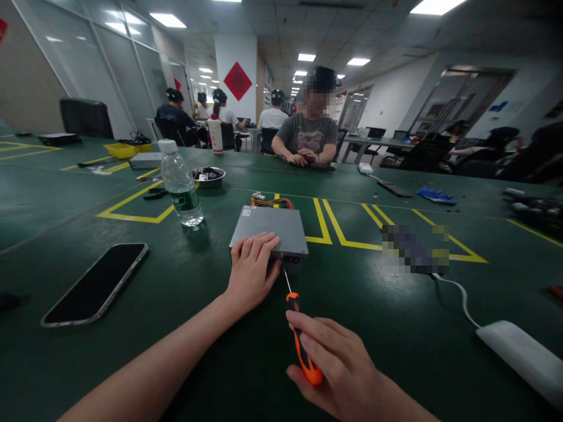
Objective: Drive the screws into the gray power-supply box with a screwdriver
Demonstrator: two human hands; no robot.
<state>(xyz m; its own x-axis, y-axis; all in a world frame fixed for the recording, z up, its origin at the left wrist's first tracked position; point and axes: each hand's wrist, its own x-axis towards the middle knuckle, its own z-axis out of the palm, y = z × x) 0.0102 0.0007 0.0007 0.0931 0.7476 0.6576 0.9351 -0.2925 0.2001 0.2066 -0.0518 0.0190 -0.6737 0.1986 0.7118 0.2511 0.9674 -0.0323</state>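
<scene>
A grey metal computer power supply (273,225) lies flat on the green table before me, its bundle of coloured cables (272,202) at the far side. My left hand (251,269) rests on its near left corner, fingers over the top and thumb at the near face, gripping it. In my right hand (336,363) is an orange and black screwdriver (303,346), held by the handle. Its thin shaft points up and away, with the tip at the near face, just right of my left thumb. Whether the tip sits in a screw, I cannot tell.
Left of the power supply stand a water bottle (182,187) and a metal bowl (209,177) of small parts. A phone (99,284) lies at left. On the right are a blurred-out device (413,249) with a cable and a white power bank-like block (523,357). A person (305,138) sits opposite.
</scene>
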